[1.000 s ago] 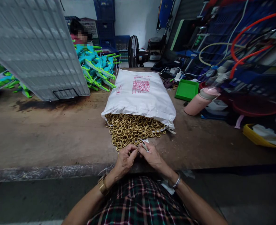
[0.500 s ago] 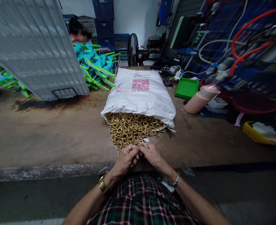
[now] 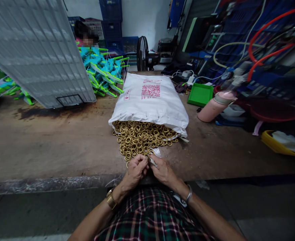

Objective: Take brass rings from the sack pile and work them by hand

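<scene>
Close to the table's front edge, my two hands meet at the fingertips. My left hand (image 3: 137,168) is closed in a pinch on what looks like a gold-coloured ring (image 3: 146,158), mostly covered by the fingers. My right hand (image 3: 163,171) grips a small, thin, pale-grey blade (image 3: 152,162), its tip turned towards the left fingers. Just beyond the hands, a heap of gold-coloured rings (image 3: 137,139) spills from the mouth of a white sack (image 3: 129,107) with red print, lying flat on the table.
At the left, a large grey ribbed panel (image 3: 47,53) stands on the wooden table (image 3: 49,144) beside green and turquoise plastic pieces (image 3: 104,72). A co-worker (image 3: 83,35) is behind them. On the right are a green tray (image 3: 200,94), a pink bottle (image 3: 214,107) and a yellow basin (image 3: 275,144).
The blade in my right hand has tilted and dropped slightly, with its tip now nearer the left fingers. My left hand stays almost in place.
</scene>
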